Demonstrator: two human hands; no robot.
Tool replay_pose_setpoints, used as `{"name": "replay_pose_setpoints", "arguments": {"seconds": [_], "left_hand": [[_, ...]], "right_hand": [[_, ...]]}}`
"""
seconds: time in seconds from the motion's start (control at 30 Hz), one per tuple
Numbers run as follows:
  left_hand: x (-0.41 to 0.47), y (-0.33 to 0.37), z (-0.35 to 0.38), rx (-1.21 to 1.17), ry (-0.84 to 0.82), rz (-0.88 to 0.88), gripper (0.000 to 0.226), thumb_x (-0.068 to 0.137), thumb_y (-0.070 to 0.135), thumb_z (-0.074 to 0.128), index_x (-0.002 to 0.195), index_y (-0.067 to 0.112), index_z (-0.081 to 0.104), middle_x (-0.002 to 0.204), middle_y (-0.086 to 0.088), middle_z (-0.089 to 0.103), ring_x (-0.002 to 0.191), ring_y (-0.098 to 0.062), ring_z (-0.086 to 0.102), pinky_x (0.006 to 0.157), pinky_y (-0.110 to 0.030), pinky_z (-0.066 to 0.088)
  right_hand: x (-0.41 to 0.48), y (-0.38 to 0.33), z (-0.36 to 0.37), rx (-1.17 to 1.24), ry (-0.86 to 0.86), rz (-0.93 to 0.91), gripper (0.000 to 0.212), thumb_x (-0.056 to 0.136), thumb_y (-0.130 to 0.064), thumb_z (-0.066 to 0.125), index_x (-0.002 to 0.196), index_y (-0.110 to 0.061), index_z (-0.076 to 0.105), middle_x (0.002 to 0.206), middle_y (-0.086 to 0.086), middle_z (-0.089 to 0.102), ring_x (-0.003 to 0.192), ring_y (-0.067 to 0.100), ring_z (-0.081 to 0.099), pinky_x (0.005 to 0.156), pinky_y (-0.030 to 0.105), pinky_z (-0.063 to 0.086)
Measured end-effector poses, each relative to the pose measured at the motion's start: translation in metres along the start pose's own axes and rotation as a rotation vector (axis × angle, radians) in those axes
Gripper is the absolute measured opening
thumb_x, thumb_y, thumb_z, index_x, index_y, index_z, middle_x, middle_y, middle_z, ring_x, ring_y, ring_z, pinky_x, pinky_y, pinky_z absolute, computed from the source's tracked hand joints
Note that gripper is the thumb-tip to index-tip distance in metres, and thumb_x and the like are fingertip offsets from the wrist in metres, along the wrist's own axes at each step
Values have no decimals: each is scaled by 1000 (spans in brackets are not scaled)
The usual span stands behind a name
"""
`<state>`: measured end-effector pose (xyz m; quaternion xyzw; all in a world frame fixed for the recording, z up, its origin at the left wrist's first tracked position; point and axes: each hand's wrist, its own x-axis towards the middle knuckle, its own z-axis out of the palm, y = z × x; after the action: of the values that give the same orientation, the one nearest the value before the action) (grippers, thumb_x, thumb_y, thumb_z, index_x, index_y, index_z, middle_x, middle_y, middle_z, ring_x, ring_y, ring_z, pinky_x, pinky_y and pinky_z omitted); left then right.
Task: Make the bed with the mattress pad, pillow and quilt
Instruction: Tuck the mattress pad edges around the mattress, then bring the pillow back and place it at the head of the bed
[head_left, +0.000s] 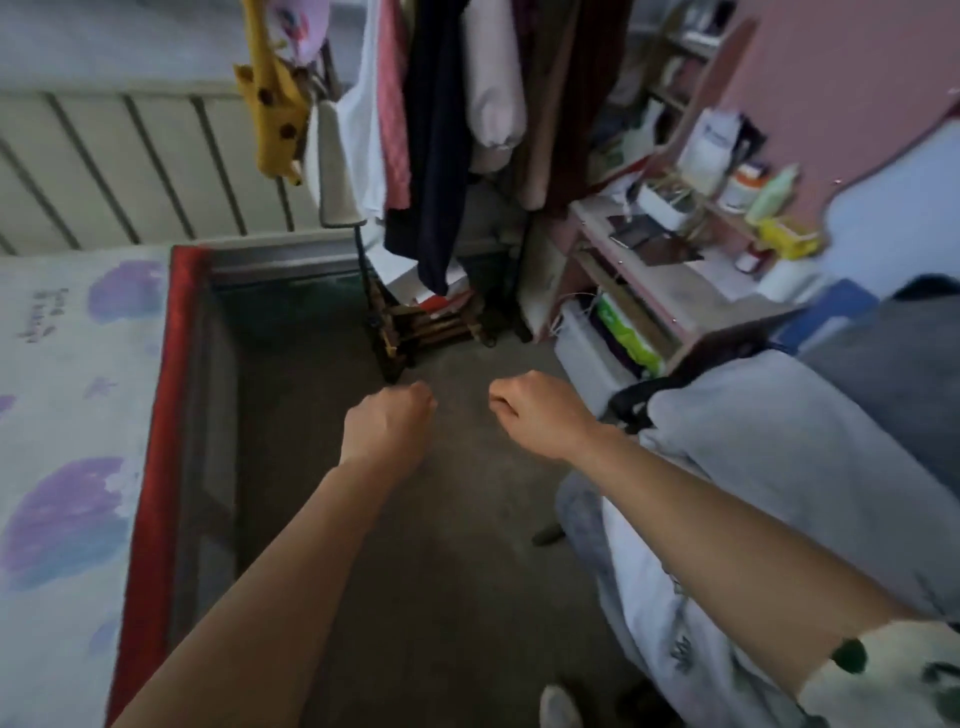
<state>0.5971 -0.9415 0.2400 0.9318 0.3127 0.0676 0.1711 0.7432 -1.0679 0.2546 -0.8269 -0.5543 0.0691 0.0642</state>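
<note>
The bed (67, 415) runs along the left, covered by a white pad printed with purple and blue blotches, and it has a red side edge (156, 441). On the right, a pale grey-blue heap of bedding (779, 441) lies piled up. I cannot tell whether it is the quilt or the pillow. Both my arms reach forward over the floor between the two. My left hand (387, 423) is curled into a fist and holds nothing. A little to its right, my right hand (540, 410) is curled the same way, also empty. Neither hand touches the bed or the bedding.
A rack of hanging clothes (441, 156) stands straight ahead, with a low wooden stand under it. A cluttered pink desk (675, 291) with bottles and boxes is at the back right. A slatted cream headboard (130, 166) backs the bed. Dark floor (415, 545) forms a narrow aisle.
</note>
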Motion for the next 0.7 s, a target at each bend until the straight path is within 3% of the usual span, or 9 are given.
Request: {"name": "replay_pose_setpoints", "arguments": {"seconds": [0.13, 0.23, 0.33, 0.4, 0.53, 0.7], "left_hand": [[21, 94, 23, -28, -78, 178, 23, 99, 33, 38, 91, 19, 55, 99, -8, 65, 90, -33, 61, 75, -38, 49], [31, 171, 49, -59, -111, 299, 22, 97, 32, 39, 90, 19, 56, 99, -7, 65, 91, -34, 60, 70, -34, 41], [32, 220, 73, -131, -140, 328, 20, 95, 27, 41, 83, 17, 54, 92, -8, 64, 85, -33, 58, 66, -32, 39], [32, 261, 95, -201, -182, 312, 21, 94, 25, 44, 78, 14, 53, 86, -10, 62, 81, -33, 57, 64, -33, 39], [32, 336, 148, -327, -336, 288, 30, 94, 26, 48, 67, 13, 46, 74, -9, 61, 74, -29, 59, 63, -36, 44], [39, 415, 236, -515, -579, 113, 17, 89, 26, 51, 84, 13, 62, 81, -8, 69, 80, -29, 67, 77, -42, 55]], "right_hand": [[-68, 72, -24, 9, 102, 197, 19, 94, -24, 45, 80, -18, 55, 79, 3, 63, 74, 25, 57, 59, 34, 42], [-126, 132, -35, 24, 169, 375, 17, 92, -22, 46, 78, -19, 56, 79, 4, 64, 74, 25, 56, 59, 33, 41], [-170, 179, -35, 66, 203, 511, 14, 88, -18, 49, 81, -19, 61, 78, 5, 65, 74, 26, 57, 59, 32, 40], [-200, 219, -34, 90, 212, 597, 14, 88, -17, 50, 81, -19, 62, 77, 6, 65, 72, 27, 57, 57, 30, 37], [-248, 295, -32, 130, 214, 723, 16, 89, -15, 49, 80, -15, 63, 78, 9, 65, 71, 27, 59, 61, 33, 45], [-286, 393, -16, 176, 171, 848, 19, 90, -13, 47, 78, -13, 61, 76, 5, 64, 68, 21, 57, 62, 32, 46]]}}
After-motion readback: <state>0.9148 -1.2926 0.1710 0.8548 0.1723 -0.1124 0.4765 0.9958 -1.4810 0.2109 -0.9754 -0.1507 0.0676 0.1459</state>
